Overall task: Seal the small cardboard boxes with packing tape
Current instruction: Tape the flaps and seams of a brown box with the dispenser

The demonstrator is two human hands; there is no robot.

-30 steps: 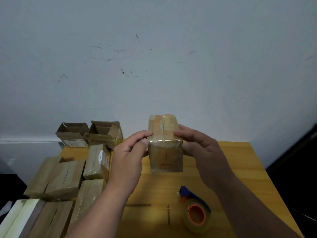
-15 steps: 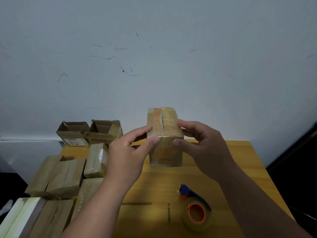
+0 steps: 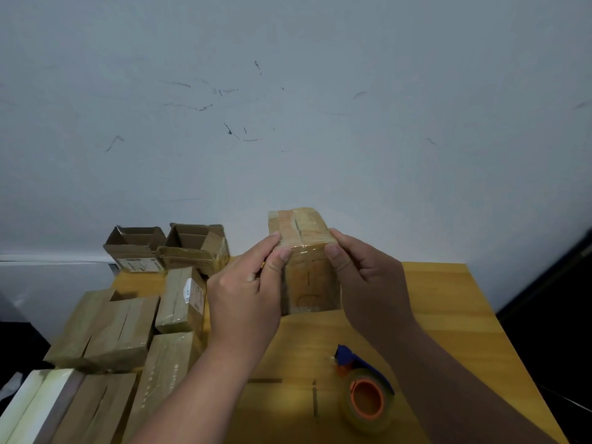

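Observation:
A small cardboard box (image 3: 307,277) stands upright at the middle of the wooden table (image 3: 448,315), its top flaps closed and covered with clear tape. My left hand (image 3: 246,296) grips its left side, thumb pressing on the front top edge. My right hand (image 3: 368,283) grips the right side, thumb on the same taped edge. A roll of clear packing tape with an orange core in a blue dispenser (image 3: 365,395) lies on the table near me, to the right of centre.
Several taped boxes (image 3: 118,331) lie stacked on the left of the table. Two open boxes (image 3: 166,248) stand at the back left against the grey wall. The table's right edge drops into a dark gap.
Both thumbs slid onto the front top edge of the box, pressing the tape down. The box stayed in place between my hands.

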